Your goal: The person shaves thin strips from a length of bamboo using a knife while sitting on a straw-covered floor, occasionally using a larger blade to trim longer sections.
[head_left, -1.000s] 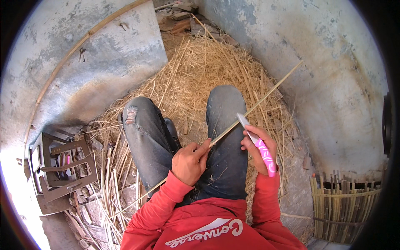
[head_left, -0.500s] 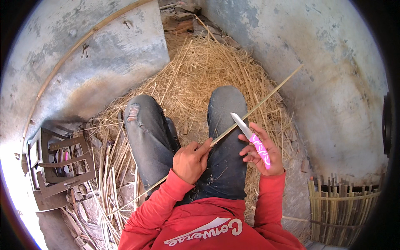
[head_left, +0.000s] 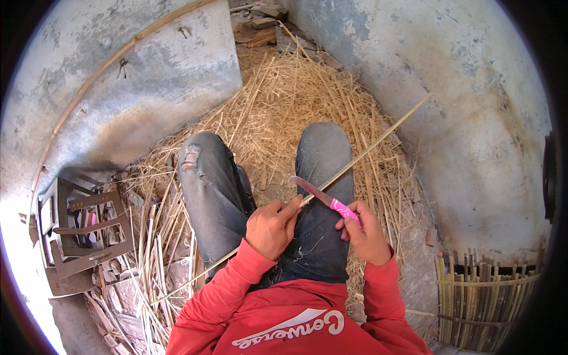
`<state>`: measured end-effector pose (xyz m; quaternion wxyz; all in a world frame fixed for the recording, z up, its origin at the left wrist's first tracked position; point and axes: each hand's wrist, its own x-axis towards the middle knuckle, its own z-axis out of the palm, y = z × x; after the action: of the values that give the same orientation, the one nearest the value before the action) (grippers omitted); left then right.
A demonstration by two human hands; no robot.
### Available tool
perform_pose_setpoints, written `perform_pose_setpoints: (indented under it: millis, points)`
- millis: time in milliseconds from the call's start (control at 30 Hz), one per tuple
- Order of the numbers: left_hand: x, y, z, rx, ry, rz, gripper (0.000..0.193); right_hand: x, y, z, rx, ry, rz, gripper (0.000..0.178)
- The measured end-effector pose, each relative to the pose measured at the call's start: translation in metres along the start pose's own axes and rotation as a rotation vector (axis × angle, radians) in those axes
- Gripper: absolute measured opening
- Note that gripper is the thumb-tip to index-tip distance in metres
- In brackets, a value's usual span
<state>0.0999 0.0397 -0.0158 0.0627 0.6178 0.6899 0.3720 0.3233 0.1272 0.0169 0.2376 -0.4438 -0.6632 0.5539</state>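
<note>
A long, thin bamboo strip (head_left: pixel 373 145) runs slantwise across my thighs, from the lower left up toward the right wall. My left hand (head_left: pixel 273 229) is closed around its middle, above my lap. In my right hand (head_left: pixel 368 234) is a small knife (head_left: pixel 322 196) with a pink patterned handle, my fingers wrapped round the handle. Its blade crosses the strip just beyond my left fingertips, tip pointing up and left. The blade looks dark and reddish here. Whether its edge touches the strip, I cannot tell.
Straw-like shavings (head_left: pixel 296 94) heap up beyond my knees. Loose strips (head_left: pixel 160 272) lie at the left near a dark frame-like piece (head_left: pixel 94 236). A slatted bamboo basket (head_left: pixel 485 307) stands at the lower right. Weathered walls (head_left: pixel 461 118) rise on both sides.
My right hand has turned over and moved slightly left and down, bringing the knife blade across the strip near my left fingers. My left hand and the strip stay almost still.
</note>
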Motion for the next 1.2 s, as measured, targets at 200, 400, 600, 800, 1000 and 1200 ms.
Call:
perform_pose_setpoints:
  millis: [200, 400, 600, 800, 1000, 1200]
  points:
    - [0.001, 0.004, -0.004, -0.006, -0.012, -0.028, 0.027, -0.006, -0.020, 0.021, -0.492, -0.053, -0.229, 0.018]
    - [-0.002, -0.005, 0.002, -0.033, -0.007, -0.015, 0.018, -0.009, -0.014, 0.034, -0.548, -0.034, -0.236, 0.032]
    - [0.000, -0.001, -0.002, -0.027, -0.018, -0.030, 0.021, -0.006, -0.015, 0.040, -0.519, 0.035, -0.218, 0.036]
    - [0.000, -0.001, 0.001, -0.024, -0.001, -0.014, 0.026, 0.003, -0.005, 0.035, -0.611, 0.087, -0.207, 0.039]
    - [0.001, 0.000, -0.003, -0.005, -0.020, -0.016, 0.026, 0.026, -0.010, 0.011, -0.561, 0.189, -0.133, 0.042]
    - [0.000, -0.003, -0.002, -0.008, -0.038, -0.006, 0.022, 0.009, -0.018, 0.032, -0.727, -0.021, -0.196, 0.043]
